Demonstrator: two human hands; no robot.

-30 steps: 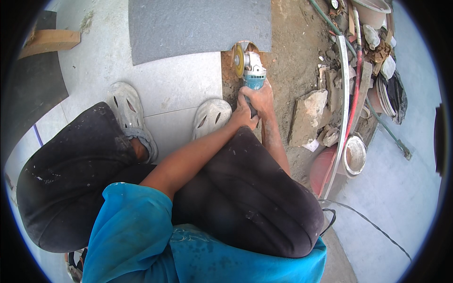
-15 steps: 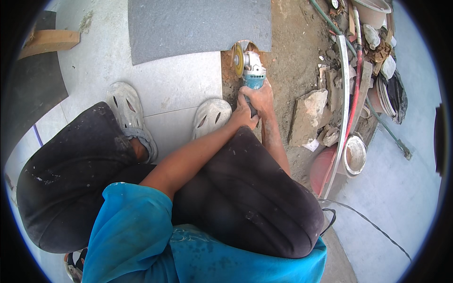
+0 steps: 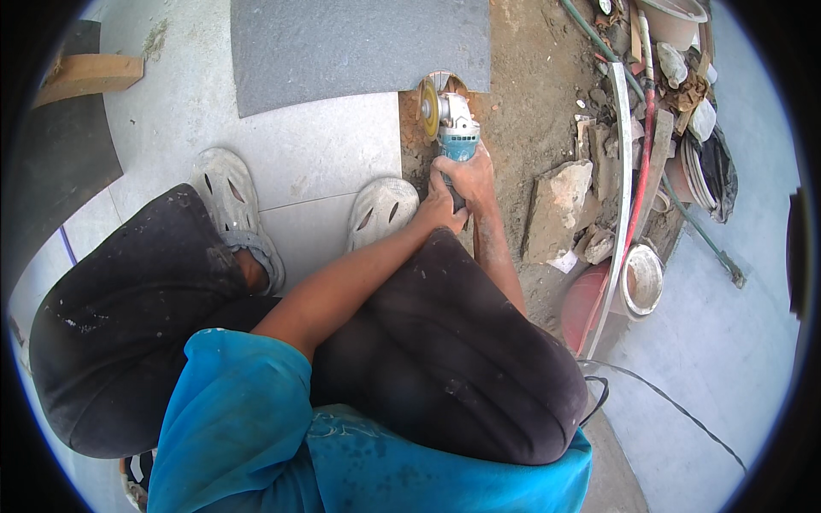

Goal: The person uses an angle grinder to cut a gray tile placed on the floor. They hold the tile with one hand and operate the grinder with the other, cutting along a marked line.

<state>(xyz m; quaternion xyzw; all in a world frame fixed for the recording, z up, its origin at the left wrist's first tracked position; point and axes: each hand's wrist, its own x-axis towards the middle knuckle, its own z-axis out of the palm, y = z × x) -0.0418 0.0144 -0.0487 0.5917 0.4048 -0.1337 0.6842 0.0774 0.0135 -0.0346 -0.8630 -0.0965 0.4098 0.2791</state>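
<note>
Both my hands are closed on a teal angle grinder (image 3: 460,141) with a silver head and a yellow-rimmed disc (image 3: 429,109). My right hand (image 3: 470,173) wraps its body just behind the head. Lower down, my left hand (image 3: 445,209) grips the dark rear end. The disc stands on edge beside a rounded notch in the near edge of a dark grey slab (image 3: 359,51), close to its right corner. Whether the disc touches the slab, I cannot tell. Reddish soil shows below the notch.
Pale floor tiles (image 3: 316,154) lie under my shoes (image 3: 383,214). To the right are bare soil (image 3: 530,94), broken slab pieces (image 3: 560,209), a long metal strip (image 3: 623,171), hoses, and a pink bucket (image 3: 586,303). A black cable (image 3: 676,406) crosses the floor at lower right.
The grinder's head has turned slightly, so more of the disc's face shows. Both hands keep the same grip.
</note>
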